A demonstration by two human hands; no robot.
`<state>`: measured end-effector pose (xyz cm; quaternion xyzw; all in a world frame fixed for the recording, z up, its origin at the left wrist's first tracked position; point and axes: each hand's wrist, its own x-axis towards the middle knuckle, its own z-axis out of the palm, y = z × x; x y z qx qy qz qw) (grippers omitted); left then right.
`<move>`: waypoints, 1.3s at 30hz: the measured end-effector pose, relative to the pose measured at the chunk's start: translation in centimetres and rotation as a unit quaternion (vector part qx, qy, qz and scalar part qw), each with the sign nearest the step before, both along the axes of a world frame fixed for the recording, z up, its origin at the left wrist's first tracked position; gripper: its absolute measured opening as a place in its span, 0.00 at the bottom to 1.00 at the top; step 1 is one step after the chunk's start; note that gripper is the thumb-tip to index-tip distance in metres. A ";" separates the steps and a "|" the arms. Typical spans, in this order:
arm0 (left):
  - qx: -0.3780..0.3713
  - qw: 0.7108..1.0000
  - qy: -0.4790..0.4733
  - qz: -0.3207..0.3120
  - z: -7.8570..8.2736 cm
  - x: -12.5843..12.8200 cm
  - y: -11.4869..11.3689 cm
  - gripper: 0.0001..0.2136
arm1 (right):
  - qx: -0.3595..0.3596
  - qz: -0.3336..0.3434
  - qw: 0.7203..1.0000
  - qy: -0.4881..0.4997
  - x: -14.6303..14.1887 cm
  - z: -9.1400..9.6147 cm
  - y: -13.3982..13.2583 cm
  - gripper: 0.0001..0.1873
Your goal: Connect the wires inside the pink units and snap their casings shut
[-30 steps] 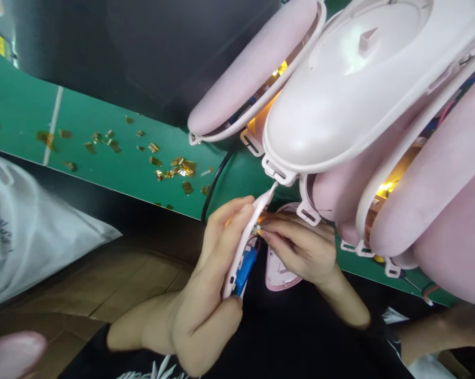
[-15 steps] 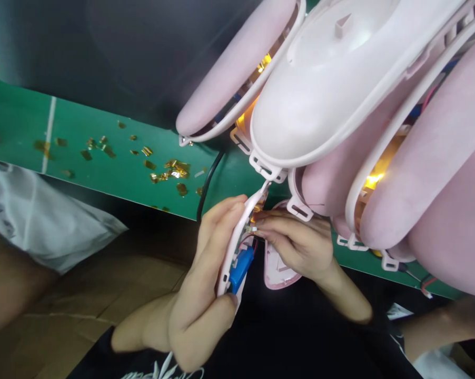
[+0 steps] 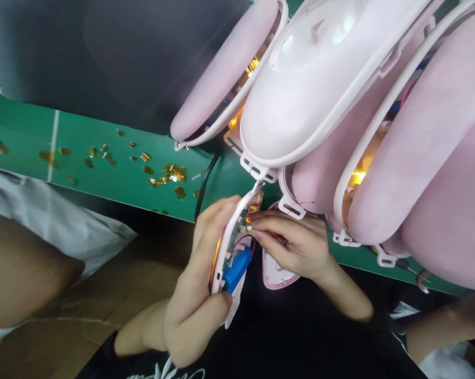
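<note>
My left hand (image 3: 200, 263) is wrapped round a white-rimmed plastic shell (image 3: 233, 223) and holds it on edge near the bench's front. Inside the shell show a green circuit board (image 3: 234, 231) and a blue battery (image 3: 237, 269) with thin red and dark wires. My right hand (image 3: 295, 239) pinches a small white wire connector (image 3: 249, 228) right at the board, thumb and forefinger together. Whether the connector is seated in a socket cannot be made out. Under my right hand a pink shell piece (image 3: 277, 271) hangs or lies, partly hidden by the fingers.
Several pink and white shells (image 3: 296, 116) stand packed together at upper right, some glowing orange inside. Gold film scraps (image 3: 174, 172) lie on the green bench (image 3: 130, 184). A black cable (image 3: 206, 184) crosses its edge. A dark panel (image 3: 115, 58) stands behind. Another person's limb (image 3: 24, 268) shows at left.
The shell in my left hand is turned slightly, showing more of the board, and an orange glow now appears at its outer side. My right hand stays at the connector. The view has shifted a little.
</note>
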<state>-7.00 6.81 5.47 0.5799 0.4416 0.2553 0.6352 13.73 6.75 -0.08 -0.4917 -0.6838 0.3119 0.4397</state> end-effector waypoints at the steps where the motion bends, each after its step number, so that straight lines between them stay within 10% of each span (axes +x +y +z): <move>1: -0.003 1.000 -0.003 0.004 0.0 0.0 -0.1 0.41 | 0.000 -0.003 1.000 -0.001 0.0 0.0 0.0 0.05; 39: 0.021 0.997 0.046 -0.061 0.2 -0.5 0.8 0.48 | 0.027 0.019 0.998 -0.050 0.3 0.1 -0.1 0.14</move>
